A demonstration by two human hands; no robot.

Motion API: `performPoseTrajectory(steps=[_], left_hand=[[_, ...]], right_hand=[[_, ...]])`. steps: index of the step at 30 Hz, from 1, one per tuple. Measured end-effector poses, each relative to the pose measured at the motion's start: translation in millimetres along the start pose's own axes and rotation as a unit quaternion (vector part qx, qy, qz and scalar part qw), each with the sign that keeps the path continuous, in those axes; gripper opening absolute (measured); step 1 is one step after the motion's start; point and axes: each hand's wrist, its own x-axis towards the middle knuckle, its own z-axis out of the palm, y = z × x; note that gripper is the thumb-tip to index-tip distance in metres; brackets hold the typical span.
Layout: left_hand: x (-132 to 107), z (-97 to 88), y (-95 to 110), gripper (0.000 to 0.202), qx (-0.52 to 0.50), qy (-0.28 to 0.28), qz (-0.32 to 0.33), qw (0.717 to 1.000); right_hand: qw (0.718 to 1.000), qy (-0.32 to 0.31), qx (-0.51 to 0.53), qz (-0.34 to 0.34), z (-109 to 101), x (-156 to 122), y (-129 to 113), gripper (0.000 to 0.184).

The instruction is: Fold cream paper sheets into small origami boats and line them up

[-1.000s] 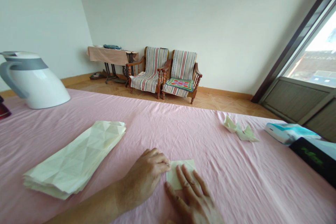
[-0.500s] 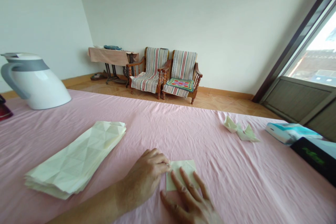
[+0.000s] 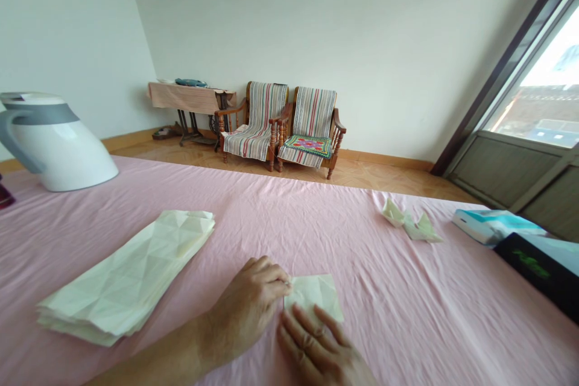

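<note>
A small folded square of pale yellow paper lies on the pink tablecloth close in front of me. My left hand is curled, pinching the paper's left edge with its fingertips. My right hand rests with fingers stretched flat on the paper's near edge, pressing it down. A stack of the same pale paper, creased in triangles, lies to the left of my hands.
A white electric kettle stands at the far left. Two small folded paper pieces lie at the right, beside a blue tissue pack and a black box. Two striped wooden chairs stand by the far wall.
My right hand has slid back toward me along the paper, uncovering more of it. My left hand keeps its pinch at the left edge.
</note>
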Motion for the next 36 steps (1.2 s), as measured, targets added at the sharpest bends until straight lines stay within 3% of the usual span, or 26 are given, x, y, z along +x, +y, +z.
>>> performPoseTrajectory(steps=[2,3,6,10,16,22,28,31,34,36], left_hand=[[0,-0.5,1,0.025,0.003,-0.006,-0.005,1.000],[0,-0.9,2,0.020,0.004,-0.007,-0.009,1.000],[0,-2.8,6,0.007,0.010,-0.011,-0.018,1.000],[1,-5.8,10,0.012,0.015,-0.026,-0.028,0.999],[2,-7.4,12,0.023,0.009,-0.033,-0.048,0.998],[0,-5.0,10,0.023,0.010,-0.028,-0.043,0.999],[1,-5.7,10,0.022,0.014,-0.032,-0.044,0.998],[2,-6.8,11,0.020,0.012,-0.035,-0.047,0.998],[1,-5.1,10,0.018,0.012,-0.033,-0.053,0.998],[1,-3.2,9,0.018,0.011,-0.030,-0.052,0.998]], right_hand=[[0.998,0.014,0.037,-0.047,4,-4,-2,0.033],[0.997,-0.013,0.047,-0.052,1,-4,-1,0.031],[0.999,-0.027,0.043,-0.005,-21,2,11,0.037],[0.999,-0.046,0.004,-0.025,-48,15,26,0.051],[0.989,-0.044,-0.117,-0.084,-50,11,25,0.051],[0.975,-0.067,-0.209,-0.024,-56,6,23,0.054],[0.976,-0.038,-0.197,0.079,-75,29,30,0.041],[0.988,-0.017,-0.148,0.042,-71,41,29,0.039],[0.996,-0.030,-0.071,0.032,-54,43,24,0.058],[0.995,-0.086,-0.040,0.005,-42,39,23,0.067]])
